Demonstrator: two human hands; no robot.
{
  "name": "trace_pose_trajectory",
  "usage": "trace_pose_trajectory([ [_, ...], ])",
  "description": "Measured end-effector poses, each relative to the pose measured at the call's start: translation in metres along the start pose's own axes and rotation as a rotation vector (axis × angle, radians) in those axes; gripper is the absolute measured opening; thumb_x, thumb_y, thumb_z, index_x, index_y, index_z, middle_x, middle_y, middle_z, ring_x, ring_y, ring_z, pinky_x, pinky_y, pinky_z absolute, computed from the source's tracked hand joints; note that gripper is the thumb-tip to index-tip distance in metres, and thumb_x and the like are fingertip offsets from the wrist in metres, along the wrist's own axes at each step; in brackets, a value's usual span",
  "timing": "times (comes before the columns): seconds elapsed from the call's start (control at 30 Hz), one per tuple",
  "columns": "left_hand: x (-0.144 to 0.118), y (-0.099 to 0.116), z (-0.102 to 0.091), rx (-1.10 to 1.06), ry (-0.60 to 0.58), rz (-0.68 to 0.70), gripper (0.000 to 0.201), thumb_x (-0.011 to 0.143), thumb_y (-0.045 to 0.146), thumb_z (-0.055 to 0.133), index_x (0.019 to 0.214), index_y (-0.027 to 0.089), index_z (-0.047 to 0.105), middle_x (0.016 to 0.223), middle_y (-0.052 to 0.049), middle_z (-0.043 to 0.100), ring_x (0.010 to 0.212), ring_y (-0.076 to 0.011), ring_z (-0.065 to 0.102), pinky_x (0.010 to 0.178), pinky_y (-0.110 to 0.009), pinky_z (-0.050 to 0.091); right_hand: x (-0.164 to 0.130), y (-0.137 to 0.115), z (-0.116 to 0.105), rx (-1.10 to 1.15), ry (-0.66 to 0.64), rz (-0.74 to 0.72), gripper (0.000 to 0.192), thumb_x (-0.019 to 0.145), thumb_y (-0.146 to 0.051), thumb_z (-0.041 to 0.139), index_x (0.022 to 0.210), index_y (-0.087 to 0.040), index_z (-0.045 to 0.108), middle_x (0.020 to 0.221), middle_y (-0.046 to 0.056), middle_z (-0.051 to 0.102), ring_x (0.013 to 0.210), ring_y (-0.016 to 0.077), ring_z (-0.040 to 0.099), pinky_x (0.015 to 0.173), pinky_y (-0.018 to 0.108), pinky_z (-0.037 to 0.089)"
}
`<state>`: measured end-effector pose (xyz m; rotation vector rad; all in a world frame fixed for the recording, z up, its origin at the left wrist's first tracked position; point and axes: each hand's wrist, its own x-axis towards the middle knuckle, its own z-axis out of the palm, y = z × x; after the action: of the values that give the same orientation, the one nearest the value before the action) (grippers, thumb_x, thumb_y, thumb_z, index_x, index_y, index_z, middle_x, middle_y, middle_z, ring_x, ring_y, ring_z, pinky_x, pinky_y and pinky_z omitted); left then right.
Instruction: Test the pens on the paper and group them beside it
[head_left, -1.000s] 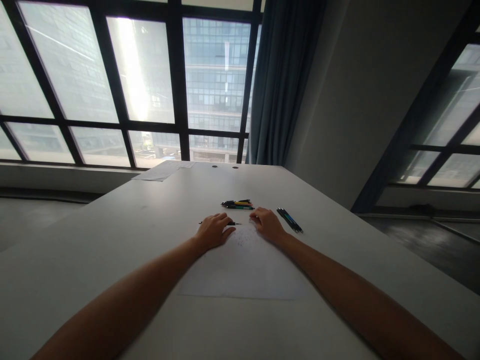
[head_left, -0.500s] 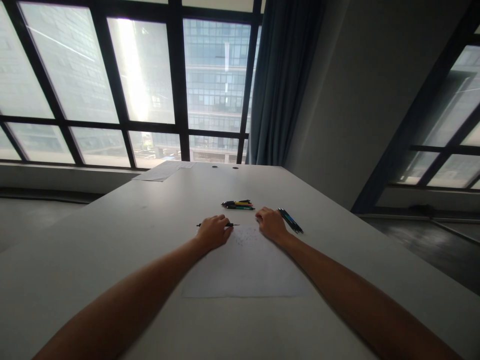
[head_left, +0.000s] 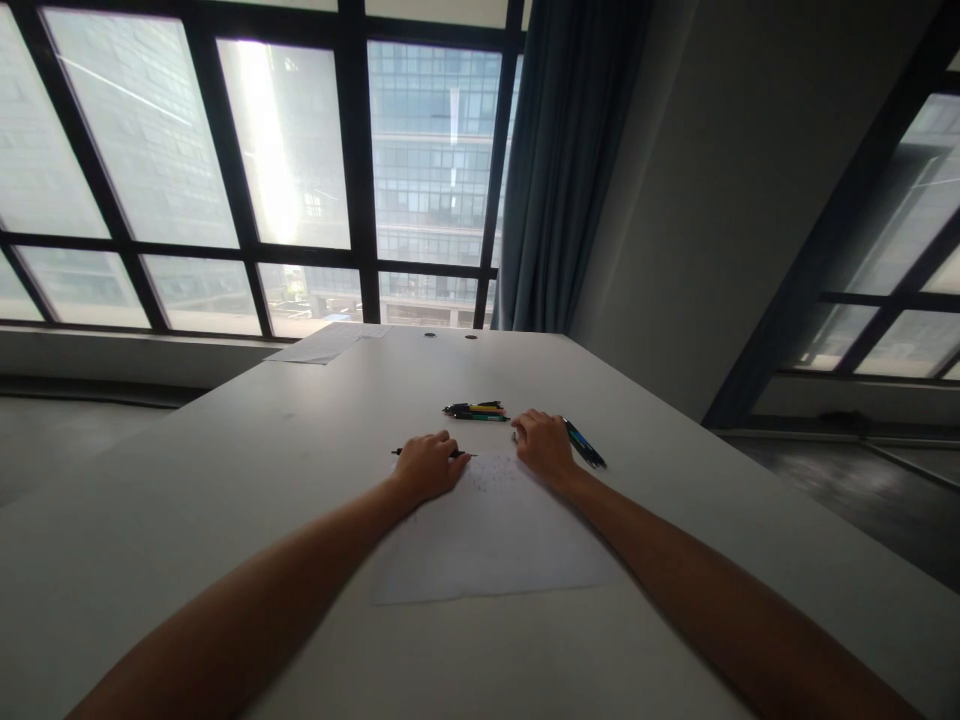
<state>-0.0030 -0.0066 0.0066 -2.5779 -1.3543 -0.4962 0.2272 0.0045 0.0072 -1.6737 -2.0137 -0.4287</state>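
My left hand (head_left: 429,466) lies on the white table (head_left: 225,480) at the top left corner of a white sheet of paper (head_left: 487,545). Its curled fingers cover a thin black pen (head_left: 395,452) that sticks out on both sides. My right hand (head_left: 544,446) rests at the sheet's top right corner, fingers curled. It touches the far end of a few dark blue-green pens (head_left: 587,451). Whether it grips one is hidden. Faint marks show on the paper between my hands.
A small bundle of coloured pens (head_left: 476,410) lies just beyond my hands. Loose sheets (head_left: 322,343) sit at the table's far left corner, near two cable holes (head_left: 450,336). Large windows and a blue curtain (head_left: 562,170) stand behind the table.
My right hand has slid right, onto the end of the dark pens. The sheet has turned slightly, its near edge now slanted. My left hand has stayed on the black pen.
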Motion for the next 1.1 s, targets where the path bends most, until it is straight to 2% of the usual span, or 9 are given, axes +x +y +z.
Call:
trace_pose_trajectory([
  [0.2,0.001,-0.001,0.001,-0.028,0.068,0.032,0.035,0.094,0.042,0.043,0.092,0.018,0.068,0.09,-0.007,0.068,0.081,-0.0212,0.065,0.069,-0.031,0.047,-0.002,-0.006,0.0,0.044,0.021,-0.072,0.023,0.086,-0.013,0.05,0.103,-0.016,0.066,0.104,0.009,0.066,0.098,0.0221,0.056,0.081,0.034,0.031],
  [0.37,0.001,-0.003,0.003,-0.061,0.13,0.13,0.031,0.096,0.04,0.042,0.095,0.019,0.065,0.089,-0.006,0.066,0.084,-0.0198,0.064,0.074,-0.031,0.047,-0.012,-0.028,-0.001,0.247,0.093,-0.217,0.017,0.089,-0.015,0.05,0.097,-0.017,0.064,0.098,0.006,0.067,0.094,0.0195,0.058,0.083,0.033,0.034],
  [0.57,0.001,-0.005,0.004,-0.114,0.142,0.227,0.026,0.098,0.034,0.039,0.103,0.021,0.061,0.093,-0.004,0.065,0.085,-0.0176,0.063,0.075,-0.029,0.048,-0.023,-0.043,-0.004,0.403,0.047,-0.345,0.012,0.087,-0.018,0.055,0.094,-0.017,0.064,0.091,0.006,0.067,0.089,0.0196,0.059,0.082,0.033,0.037],
  [0.73,0.001,-0.007,0.007,-0.161,0.138,0.268,0.026,0.097,0.027,0.037,0.112,0.024,0.059,0.096,-0.004,0.065,0.087,-0.016,0.064,0.077,-0.027,0.049,-0.023,-0.04,-0.005,0.459,0.052,-0.304,0.01,0.087,-0.019,0.055,0.088,-0.018,0.065,0.087,0.005,0.067,0.085,0.0188,0.059,0.082,0.034,0.039],
  [0.97,0.001,-0.007,0.007,-0.189,0.154,0.308,0.025,0.096,0.024,0.04,0.108,0.021,0.061,0.093,-0.006,0.064,0.088,-0.0175,0.062,0.081,-0.029,0.049,-0.023,-0.039,-0.004,0.481,0.087,-0.298,0.011,0.088,-0.023,0.055,0.084,-0.018,0.064,0.082,0.004,0.065,0.077,0.0163,0.058,0.08,0.032,0.038],
  [1.1,0.001,-0.007,0.008,-0.158,0.165,0.275,0.024,0.095,0.025,0.041,0.107,0.021,0.061,0.092,-0.005,0.065,0.085,-0.0172,0.063,0.077,-0.028,0.048,-0.023,-0.039,-0.006,0.508,0.128,-0.266,0.006,0.082,-0.019,0.056,0.081,-0.018,0.062,0.079,0.002,0.064,0.072,0.0152,0.057,0.079,0.031,0.038],
])
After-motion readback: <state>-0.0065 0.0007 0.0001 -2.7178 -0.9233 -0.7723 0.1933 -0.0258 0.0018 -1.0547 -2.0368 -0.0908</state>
